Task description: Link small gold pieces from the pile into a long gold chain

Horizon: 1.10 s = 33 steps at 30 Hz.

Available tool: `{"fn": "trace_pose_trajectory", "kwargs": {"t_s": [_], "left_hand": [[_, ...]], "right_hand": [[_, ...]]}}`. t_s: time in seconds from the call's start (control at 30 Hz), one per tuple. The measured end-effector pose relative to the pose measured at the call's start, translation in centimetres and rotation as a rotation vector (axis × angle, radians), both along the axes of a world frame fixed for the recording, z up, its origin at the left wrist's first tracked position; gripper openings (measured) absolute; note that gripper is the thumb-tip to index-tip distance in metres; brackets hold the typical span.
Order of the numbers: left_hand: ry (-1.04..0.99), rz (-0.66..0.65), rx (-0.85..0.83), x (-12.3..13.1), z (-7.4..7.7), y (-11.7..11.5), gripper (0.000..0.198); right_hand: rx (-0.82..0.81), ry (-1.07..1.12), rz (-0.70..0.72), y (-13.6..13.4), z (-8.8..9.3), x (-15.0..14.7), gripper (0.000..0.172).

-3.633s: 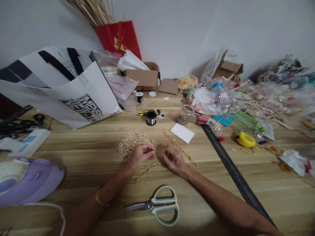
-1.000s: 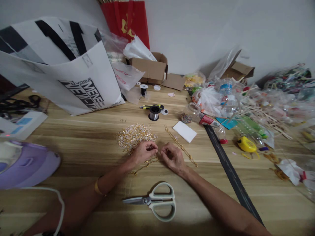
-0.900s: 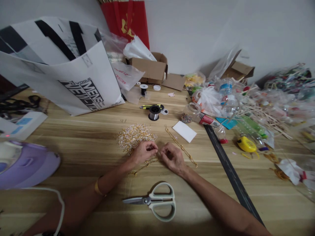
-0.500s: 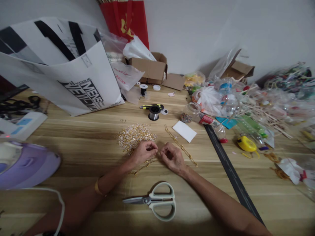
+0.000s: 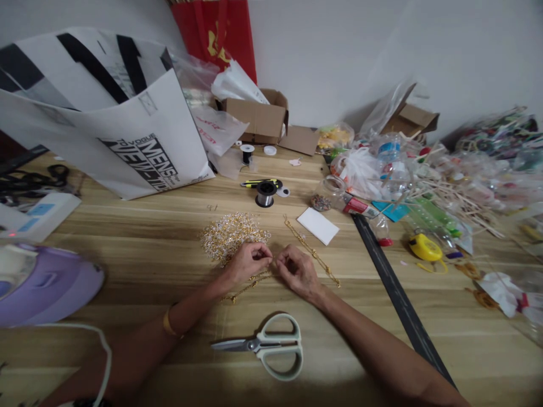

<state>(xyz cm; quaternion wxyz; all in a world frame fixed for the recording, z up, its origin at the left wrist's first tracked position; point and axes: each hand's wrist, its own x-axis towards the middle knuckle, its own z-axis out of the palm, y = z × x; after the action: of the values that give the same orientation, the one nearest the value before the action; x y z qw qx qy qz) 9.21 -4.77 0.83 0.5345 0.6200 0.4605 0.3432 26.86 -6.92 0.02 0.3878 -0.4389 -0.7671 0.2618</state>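
My left hand is closed in a pinch at the near right edge of a heap of gold and clear beads. Close beside it, my right hand is also pinched, its fingertips almost meeting the left ones. Whatever the fingertips hold is too small to make out. A gold chain lies on the table just below my hands. A second gold chain stretches slantwise to the right of my right hand. Scissors with pale handles lie nearer to me, blades pointing left.
Behind the beads stand a wire spool and a yellow-black cutter. A white card lies to the right. Bottles, sticks and a yellow tape measure clutter the right side. A purple iron and a large white bag stand left.
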Motion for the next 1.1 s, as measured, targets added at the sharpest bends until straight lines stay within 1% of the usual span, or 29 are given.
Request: {"fn": "trace_pose_trajectory", "kwargs": {"t_s": [0.2,0.63,0.93,1.1], "left_hand": [[0.004,-0.002,-0.022,0.02,-0.21,0.08,0.005],[-0.013,0.0,-0.025,-0.03,-0.12,0.07,0.006],[-0.003,-0.033,0.015,-0.17,-0.03,-0.02,0.008],[0.039,-0.035,0.025,-0.18,-0.13,0.0,0.008]], "right_hand": [[0.002,0.008,-0.005,0.04,0.07,-0.03,0.014],[0.011,0.022,0.003,0.27,-0.52,0.15,0.016],[-0.005,0.03,-0.006,0.3,-0.46,0.15,0.016],[-0.005,0.021,-0.005,0.3,-0.42,0.07,0.014]]}}
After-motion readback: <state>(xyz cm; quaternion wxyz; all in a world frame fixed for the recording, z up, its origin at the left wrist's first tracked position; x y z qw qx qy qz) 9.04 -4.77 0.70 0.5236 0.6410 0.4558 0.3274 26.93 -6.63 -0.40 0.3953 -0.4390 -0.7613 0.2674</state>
